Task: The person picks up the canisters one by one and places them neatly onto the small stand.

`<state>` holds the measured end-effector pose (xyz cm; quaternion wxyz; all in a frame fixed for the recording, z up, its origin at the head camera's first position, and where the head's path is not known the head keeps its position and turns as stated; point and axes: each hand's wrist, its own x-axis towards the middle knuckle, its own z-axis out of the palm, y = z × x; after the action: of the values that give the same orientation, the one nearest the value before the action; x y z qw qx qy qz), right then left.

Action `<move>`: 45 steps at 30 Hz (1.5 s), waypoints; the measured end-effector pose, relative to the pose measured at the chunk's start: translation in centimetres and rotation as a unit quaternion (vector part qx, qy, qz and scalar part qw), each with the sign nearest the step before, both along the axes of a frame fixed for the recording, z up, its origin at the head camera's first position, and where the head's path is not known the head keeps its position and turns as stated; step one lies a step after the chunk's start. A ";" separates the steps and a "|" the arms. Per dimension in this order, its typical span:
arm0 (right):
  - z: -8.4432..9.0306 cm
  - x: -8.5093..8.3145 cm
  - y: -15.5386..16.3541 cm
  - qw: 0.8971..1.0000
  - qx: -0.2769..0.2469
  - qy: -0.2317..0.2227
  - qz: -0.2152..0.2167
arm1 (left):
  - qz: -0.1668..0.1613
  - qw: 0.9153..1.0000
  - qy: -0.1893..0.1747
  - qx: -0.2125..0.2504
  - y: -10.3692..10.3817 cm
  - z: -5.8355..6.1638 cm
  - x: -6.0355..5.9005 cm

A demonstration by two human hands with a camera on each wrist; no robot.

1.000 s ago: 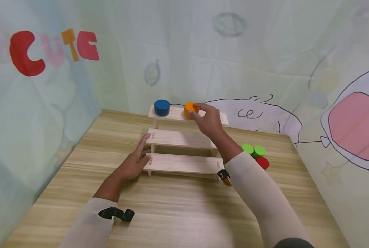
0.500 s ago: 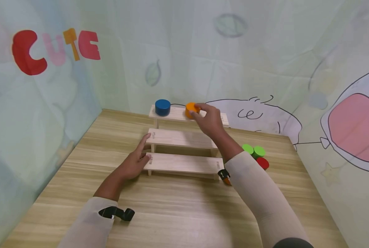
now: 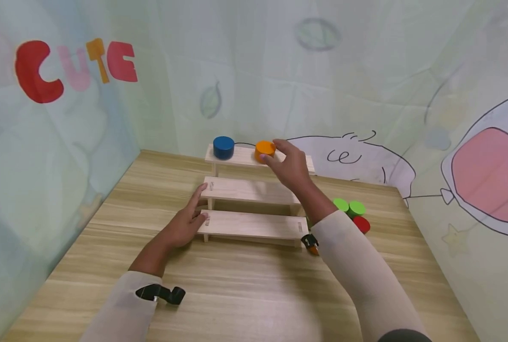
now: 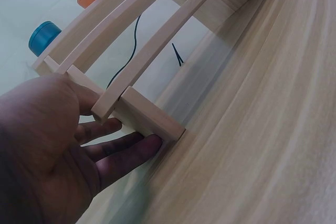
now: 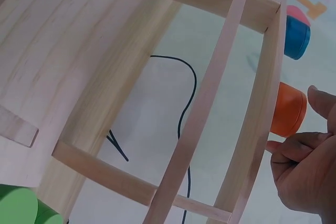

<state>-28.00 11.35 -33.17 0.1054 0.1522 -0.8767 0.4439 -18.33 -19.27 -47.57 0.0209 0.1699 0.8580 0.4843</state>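
On the top step of a three-step wooden rack [image 3: 254,190] stands an orange cylinder [image 3: 264,150], with a blue cylinder [image 3: 223,147] well apart from it at its 9 o'clock on the same step. The right hand [image 3: 291,166] sits just beside the orange cylinder, at about its 4 o'clock in the head view; its fingers are loosened and spread a little, thumb and forefinger lying close to either side of the cylinder. In the right wrist view a narrow gap shows between the fingertips [image 5: 317,96] and the orange cylinder [image 5: 288,113], so the hand is parted and grips nothing; whether the thumb brushes the cylinder's side cannot be told. The left hand [image 3: 184,224] lies flat and relaxed at the rack's left end, at 9 o'clock from the lowest step, its straight fingers pressed against the end of the rack; the left wrist view shows the fingers [image 4: 123,152] tucked under and along the wooden end piece [image 4: 152,120], with the thumb up against the middle step. On the table [image 3: 237,294], at 3 o'clock from the rack and well apart from the right hand, two green cylinders [image 3: 350,207] stand touching each other, with a red cylinder [image 3: 361,224] just beside them at their 5 o'clock. The right forearm, in a pale sleeve [image 3: 361,275], crosses over the rack's right end.
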 end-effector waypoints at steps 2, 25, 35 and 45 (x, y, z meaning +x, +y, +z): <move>0.1 0.2 0.3 1.000 -0.003 -0.001 0.000 | 0.000 1.000 0.000 0.001 0.0 0.0 0.0; 1.5 4.0 4.1 0.999 -0.032 -0.022 -0.028 | -0.001 1.000 0.003 -0.001 -0.2 0.3 0.0; 0.3 6.0 5.8 0.997 -0.035 -0.058 -0.029 | -0.006 1.000 -0.003 0.005 0.0 0.3 -0.1; -1.3 9.0 7.5 0.998 -0.010 -0.051 -0.030 | -0.003 1.000 -0.007 0.004 0.0 0.3 0.0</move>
<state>-19.00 18.81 -34.44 0.0759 0.1017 -0.8807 0.4564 -18.32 -19.29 -47.25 0.0276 0.1689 0.8556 0.4885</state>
